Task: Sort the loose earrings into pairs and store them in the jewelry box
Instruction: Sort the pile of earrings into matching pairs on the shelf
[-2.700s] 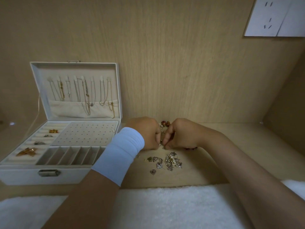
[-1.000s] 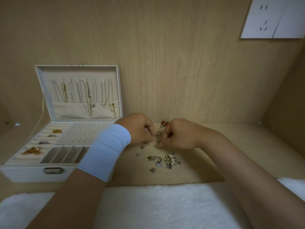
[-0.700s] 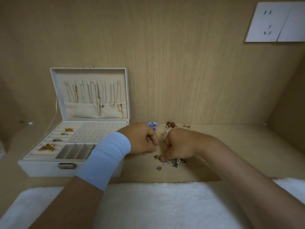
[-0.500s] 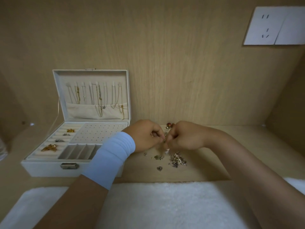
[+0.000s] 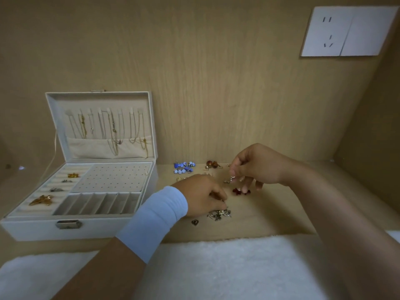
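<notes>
A white jewelry box stands open at the left, with necklaces hanging in its lid and a few brooches in its ring rolls. Loose earrings lie on the wooden shelf: a silver tangle, a dark heart, a red pair, blue ones and brown ones. My left hand, with a pale blue wristband, rests fingers-down on the silver tangle and pinches at it. My right hand is raised above the red pair and pinches a small silver earring that dangles from its fingertips.
A white fluffy towel covers the near edge of the shelf. A wooden back wall rises behind, with a white wall socket at the upper right. A side wall closes the shelf on the right.
My hands, which worked close together, have parted. The right hand lifted back and to the right with a small silver earring; the left hand dropped onto the silver tangle.
</notes>
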Demonstrator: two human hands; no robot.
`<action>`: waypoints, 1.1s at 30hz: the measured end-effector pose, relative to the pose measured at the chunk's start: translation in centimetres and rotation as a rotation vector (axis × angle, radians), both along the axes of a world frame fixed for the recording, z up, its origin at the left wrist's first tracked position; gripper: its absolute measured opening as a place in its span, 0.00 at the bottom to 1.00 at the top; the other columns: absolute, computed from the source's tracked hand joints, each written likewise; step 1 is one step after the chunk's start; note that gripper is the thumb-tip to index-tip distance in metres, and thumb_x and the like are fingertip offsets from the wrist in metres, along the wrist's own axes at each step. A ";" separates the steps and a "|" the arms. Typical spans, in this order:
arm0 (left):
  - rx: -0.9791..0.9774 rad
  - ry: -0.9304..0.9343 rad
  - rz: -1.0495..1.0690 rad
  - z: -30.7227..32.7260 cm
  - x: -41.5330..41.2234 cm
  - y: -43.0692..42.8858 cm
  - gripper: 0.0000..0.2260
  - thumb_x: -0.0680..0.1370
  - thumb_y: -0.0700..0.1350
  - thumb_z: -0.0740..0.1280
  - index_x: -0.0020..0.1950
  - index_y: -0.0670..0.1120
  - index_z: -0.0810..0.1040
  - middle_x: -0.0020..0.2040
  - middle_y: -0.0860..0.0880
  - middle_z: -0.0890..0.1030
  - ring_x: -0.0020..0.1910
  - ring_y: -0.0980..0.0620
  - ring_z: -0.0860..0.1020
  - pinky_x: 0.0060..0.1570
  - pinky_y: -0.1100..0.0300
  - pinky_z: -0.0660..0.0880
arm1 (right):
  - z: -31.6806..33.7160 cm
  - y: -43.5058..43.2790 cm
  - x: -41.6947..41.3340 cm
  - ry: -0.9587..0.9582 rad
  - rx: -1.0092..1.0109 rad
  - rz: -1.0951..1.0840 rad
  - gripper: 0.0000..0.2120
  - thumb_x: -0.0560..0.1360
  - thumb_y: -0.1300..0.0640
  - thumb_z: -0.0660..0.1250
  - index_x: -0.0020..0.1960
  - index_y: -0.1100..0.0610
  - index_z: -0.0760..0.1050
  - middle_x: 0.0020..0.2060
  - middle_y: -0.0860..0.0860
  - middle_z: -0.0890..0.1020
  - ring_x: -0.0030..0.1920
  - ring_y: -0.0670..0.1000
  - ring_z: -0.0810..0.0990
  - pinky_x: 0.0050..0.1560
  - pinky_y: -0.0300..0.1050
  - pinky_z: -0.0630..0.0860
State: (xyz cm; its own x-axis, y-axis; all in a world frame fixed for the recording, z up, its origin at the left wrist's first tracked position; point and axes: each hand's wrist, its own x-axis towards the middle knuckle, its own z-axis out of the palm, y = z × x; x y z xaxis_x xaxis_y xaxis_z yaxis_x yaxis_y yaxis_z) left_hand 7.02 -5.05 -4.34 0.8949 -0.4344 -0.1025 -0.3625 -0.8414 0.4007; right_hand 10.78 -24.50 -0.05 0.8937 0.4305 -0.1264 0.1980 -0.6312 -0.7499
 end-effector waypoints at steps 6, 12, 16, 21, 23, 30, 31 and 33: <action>0.079 0.065 -0.043 1.0 -0.4 0.8 0.16 0.74 0.51 0.74 0.62 0.55 0.80 0.50 0.62 0.75 0.37 0.74 0.72 0.39 0.80 0.65 | -0.7 -0.3 0.2 0.010 -0.263 0.085 0.05 0.77 0.59 0.68 0.43 0.57 0.82 0.38 0.49 0.87 0.30 0.50 0.82 0.23 0.35 0.64; 0.014 0.050 0.022 0.7 0.1 0.7 0.12 0.74 0.54 0.73 0.56 0.57 0.82 0.48 0.62 0.80 0.38 0.70 0.74 0.41 0.73 0.66 | -1.4 -0.1 0.1 0.020 -0.473 0.096 0.09 0.73 0.52 0.72 0.42 0.58 0.84 0.35 0.50 0.86 0.26 0.47 0.77 0.32 0.40 0.70; 0.016 0.061 -0.008 0.4 0.2 0.5 0.11 0.73 0.53 0.74 0.54 0.56 0.83 0.48 0.61 0.80 0.36 0.77 0.72 0.40 0.75 0.65 | -1.4 0.4 0.2 -0.049 -0.500 0.100 0.08 0.70 0.54 0.74 0.43 0.58 0.85 0.31 0.49 0.86 0.24 0.45 0.74 0.35 0.40 0.74; 0.070 0.119 -0.024 0.8 0.3 1.6 0.14 0.71 0.51 0.76 0.56 0.57 0.82 0.51 0.60 0.80 0.35 0.77 0.73 0.38 0.76 0.66 | -0.9 1.0 0.1 -0.225 -0.383 0.086 0.03 0.72 0.56 0.71 0.40 0.50 0.83 0.29 0.46 0.84 0.33 0.45 0.84 0.38 0.40 0.79; 0.068 0.136 -0.028 1.0 0.4 2.0 0.15 0.70 0.49 0.77 0.55 0.58 0.81 0.50 0.61 0.80 0.35 0.75 0.73 0.39 0.76 0.66 | -0.7 1.4 -0.3 -0.210 -0.284 0.136 0.02 0.72 0.55 0.73 0.40 0.49 0.84 0.29 0.43 0.83 0.31 0.42 0.82 0.38 0.40 0.78; 0.057 0.096 -0.012 1.6 0.3 2.4 0.11 0.69 0.49 0.78 0.48 0.57 0.80 0.45 0.60 0.78 0.37 0.64 0.74 0.38 0.70 0.67 | -1.3 2.8 -1.7 -0.080 -0.301 0.343 0.08 0.67 0.56 0.81 0.46 0.50 0.86 0.27 0.36 0.78 0.31 0.35 0.75 0.35 0.26 0.67; 0.064 0.104 -0.021 1.8 0.2 2.4 0.10 0.69 0.49 0.78 0.46 0.57 0.81 0.43 0.60 0.78 0.37 0.64 0.74 0.39 0.70 0.68 | -1.5 3.1 -1.9 -0.072 -0.314 0.348 0.09 0.66 0.54 0.81 0.45 0.50 0.86 0.28 0.37 0.79 0.32 0.35 0.75 0.36 0.26 0.68; 0.079 0.122 -0.030 1.9 0.1 2.4 0.08 0.69 0.49 0.78 0.44 0.57 0.82 0.41 0.60 0.77 0.37 0.64 0.74 0.41 0.68 0.70 | -2.1 3.7 -2.2 -0.076 -0.353 0.356 0.11 0.64 0.51 0.82 0.44 0.50 0.86 0.31 0.39 0.82 0.34 0.35 0.76 0.39 0.29 0.70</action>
